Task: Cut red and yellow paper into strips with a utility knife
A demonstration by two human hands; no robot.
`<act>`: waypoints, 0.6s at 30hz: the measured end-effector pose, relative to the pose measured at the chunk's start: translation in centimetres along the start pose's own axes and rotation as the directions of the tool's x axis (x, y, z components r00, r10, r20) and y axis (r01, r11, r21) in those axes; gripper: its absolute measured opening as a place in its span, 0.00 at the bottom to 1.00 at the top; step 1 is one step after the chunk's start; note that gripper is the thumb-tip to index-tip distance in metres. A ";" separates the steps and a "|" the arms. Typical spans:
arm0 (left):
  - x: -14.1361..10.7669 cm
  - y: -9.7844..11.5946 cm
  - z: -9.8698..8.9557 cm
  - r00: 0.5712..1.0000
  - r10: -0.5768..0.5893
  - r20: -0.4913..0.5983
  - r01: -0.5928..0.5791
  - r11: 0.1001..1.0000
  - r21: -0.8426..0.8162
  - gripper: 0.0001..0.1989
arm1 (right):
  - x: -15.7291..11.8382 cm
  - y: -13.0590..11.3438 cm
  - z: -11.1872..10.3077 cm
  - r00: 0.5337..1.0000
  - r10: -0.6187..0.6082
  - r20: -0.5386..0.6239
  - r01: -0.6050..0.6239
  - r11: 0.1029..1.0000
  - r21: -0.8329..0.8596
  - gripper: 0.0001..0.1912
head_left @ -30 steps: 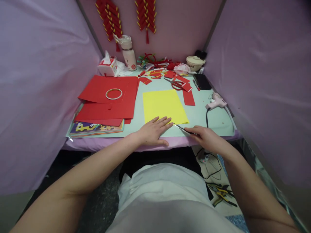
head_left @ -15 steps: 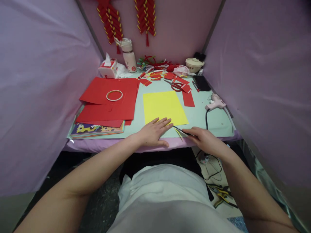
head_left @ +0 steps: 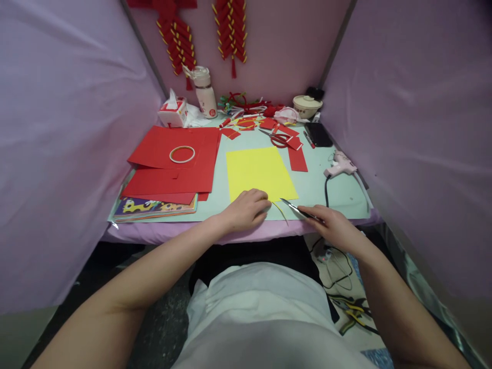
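Left hand has curled up from lying flat, and the right hand has drawn the pointed metal tool slightly to the right. Its grip is closed round the tool's dark handle; whether the left grip pinches anything, I cannot tell. Before them on the bench lies the yellow sheet, a thin yellow strip curving from its near edge, between both hands.

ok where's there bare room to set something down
The table has one bare patch between the yellow sheet, red strip and black cord of the glue gun, and another in front of the glue gun. A narrow gap runs between the yellow sheet and red sheets. The back is crowded: scraps, scissors, bottle, bowl.
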State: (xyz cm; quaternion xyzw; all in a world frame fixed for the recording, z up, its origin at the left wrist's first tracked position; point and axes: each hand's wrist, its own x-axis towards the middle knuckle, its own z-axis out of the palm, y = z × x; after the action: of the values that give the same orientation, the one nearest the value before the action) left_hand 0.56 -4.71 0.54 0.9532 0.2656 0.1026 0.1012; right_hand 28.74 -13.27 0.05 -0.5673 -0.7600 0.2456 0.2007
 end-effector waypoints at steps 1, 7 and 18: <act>0.2 0.0 0.1 1.000 0.000 0.009 0.000 1.000 0.013 0.17 | 0.0 0.1 0.0 1.000 -0.007 0.003 0.007 1.000 0.006 0.21; 0.6 -0.1 0.4 0.997 0.005 0.076 -0.010 0.998 0.070 0.21 | 0.7 -0.1 0.1 1.000 -0.018 0.012 0.017 1.000 0.020 0.22; 0.7 -0.6 0.2 0.992 -0.011 0.128 -0.002 0.995 0.104 0.24 | 2.3 -0.5 -0.1 0.994 -0.089 0.062 0.089 0.996 -0.007 0.21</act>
State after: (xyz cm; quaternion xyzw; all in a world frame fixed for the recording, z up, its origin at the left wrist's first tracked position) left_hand 0.85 -3.85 0.33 0.9612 0.2657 0.0271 0.0687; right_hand 27.77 -11.16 0.56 -0.5259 -0.7915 0.2502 0.1853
